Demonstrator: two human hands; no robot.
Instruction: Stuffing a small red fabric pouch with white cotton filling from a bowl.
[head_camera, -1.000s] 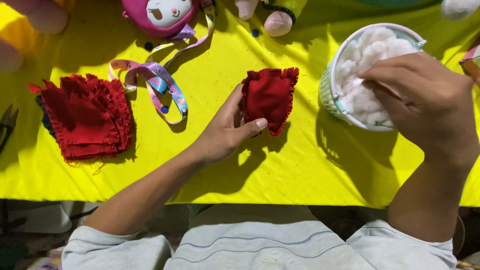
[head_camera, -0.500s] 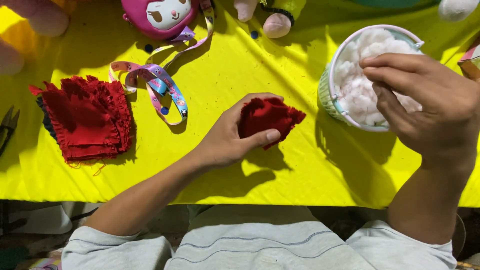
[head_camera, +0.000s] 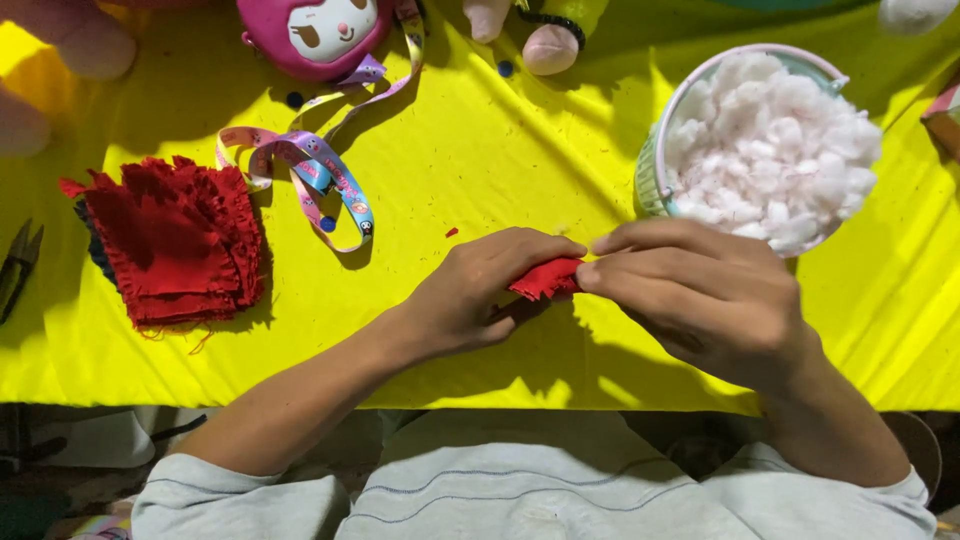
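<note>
A small red fabric pouch (head_camera: 545, 279) is pinched at table centre between the closed left hand (head_camera: 478, 290) at 9 o'clock and closed right hand (head_camera: 700, 295) at 3 o'clock, stuffing bowl (head_camera: 655, 160) at 1 o'clock, nearer the right.

Cloth stack (head_camera: 170, 240) lies left, stuffing bowl (head_camera: 655, 165) right, ribbon (head_camera: 320, 185) between.

head view, looking down (close), yellow table (head_camera: 450, 180)

A stack of red cloth pieces (head_camera: 170, 240) lies on the yellow tablecloth (head_camera: 480, 160) near a patterned ribbon (head_camera: 320, 180), a pink plush toy (head_camera: 320, 35) and small scissors (head_camera: 18, 265).
</note>
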